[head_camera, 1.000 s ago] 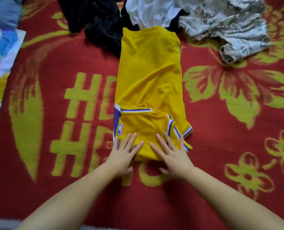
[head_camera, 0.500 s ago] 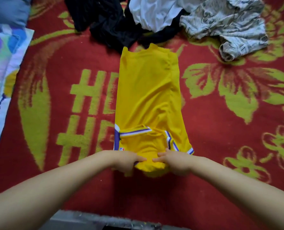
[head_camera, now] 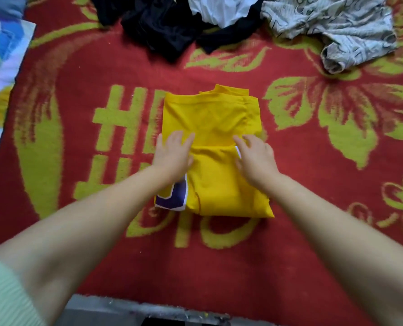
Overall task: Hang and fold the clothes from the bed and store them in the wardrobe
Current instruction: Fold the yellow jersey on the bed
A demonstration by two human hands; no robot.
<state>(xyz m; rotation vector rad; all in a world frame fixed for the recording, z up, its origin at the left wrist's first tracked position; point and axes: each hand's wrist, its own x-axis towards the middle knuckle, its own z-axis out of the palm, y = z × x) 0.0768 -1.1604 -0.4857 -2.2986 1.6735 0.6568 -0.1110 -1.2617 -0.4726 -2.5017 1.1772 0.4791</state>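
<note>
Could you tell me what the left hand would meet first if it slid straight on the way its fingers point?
The left hand would probably cross only the folded yellow jersey, then red patterned blanket, before the crumpled black garment.

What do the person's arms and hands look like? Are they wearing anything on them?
Both forearms are bare, and no rings, watch or gloves show on the left hand or the right hand. At the lower left corner, a pale green ribbed sleeve covers the upper part of the left arm. No sleeve shows on the right arm.
</note>
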